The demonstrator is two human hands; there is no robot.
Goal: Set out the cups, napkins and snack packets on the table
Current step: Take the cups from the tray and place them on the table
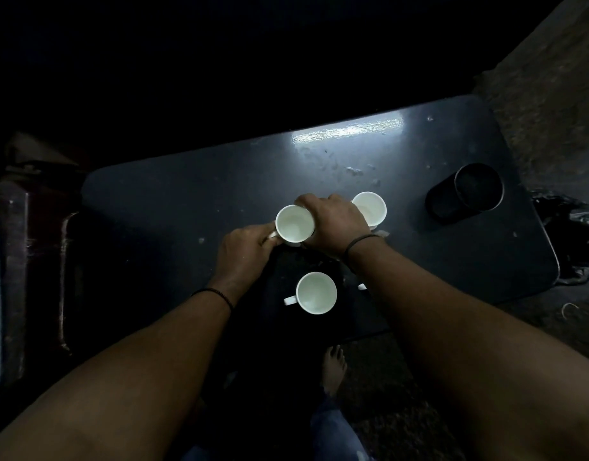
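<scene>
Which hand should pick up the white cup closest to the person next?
Probably the left hand. The near cup has its handle pointing left, toward that side. But both hands are busy: the left pinches the middle cup's handle, and the right hand grips its side.

Dark table [186,194] with 3 white cups [316,293] and a black container [466,194].

bare forearms, dark wristbands [216,296], jeans [333,430]
</scene>
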